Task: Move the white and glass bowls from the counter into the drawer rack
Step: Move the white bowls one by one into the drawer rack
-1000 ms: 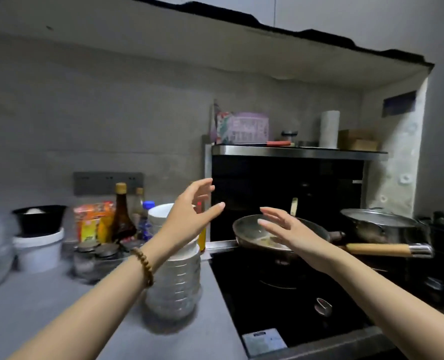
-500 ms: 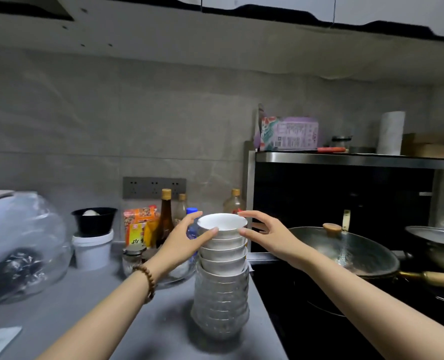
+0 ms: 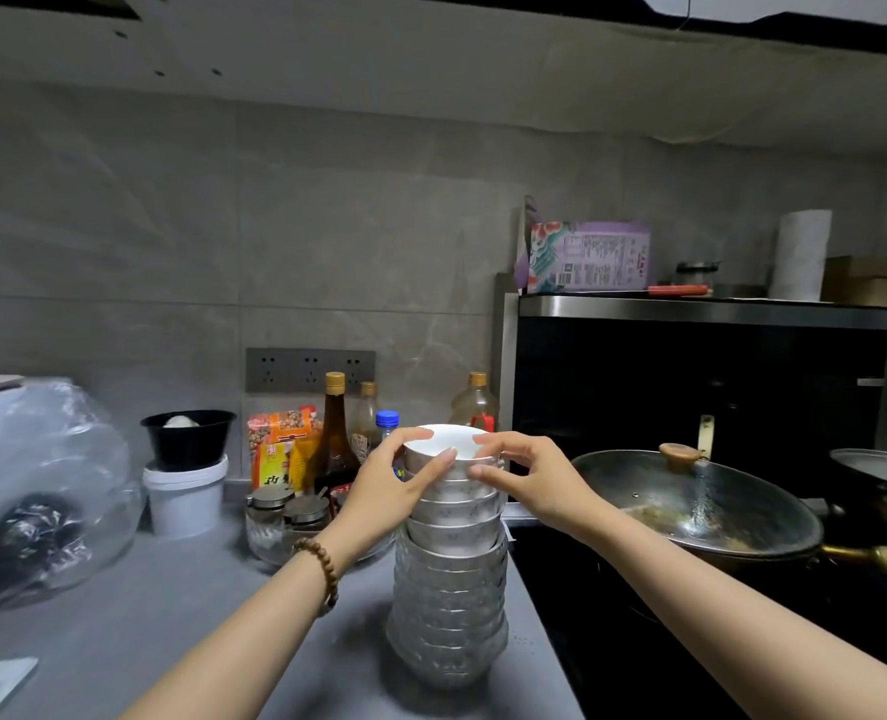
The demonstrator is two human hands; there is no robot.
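Both my arms are stretched forward, forearms angling in toward each other. My left hand [image 3: 399, 486] curls in from the left, thumb and fingertips pinching the rim of the top bowl [image 3: 449, 445]. My right hand [image 3: 531, 485] mirrors it just opposite, fingers bent, tips on the same rim. A bead bracelet [image 3: 323, 568] sits on my left wrist.

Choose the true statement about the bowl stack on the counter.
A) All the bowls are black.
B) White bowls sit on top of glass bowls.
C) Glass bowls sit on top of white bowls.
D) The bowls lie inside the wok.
B: the white bowls sit above the glass bowls, and the left hand and right hand grip the top white bowl at its rim.
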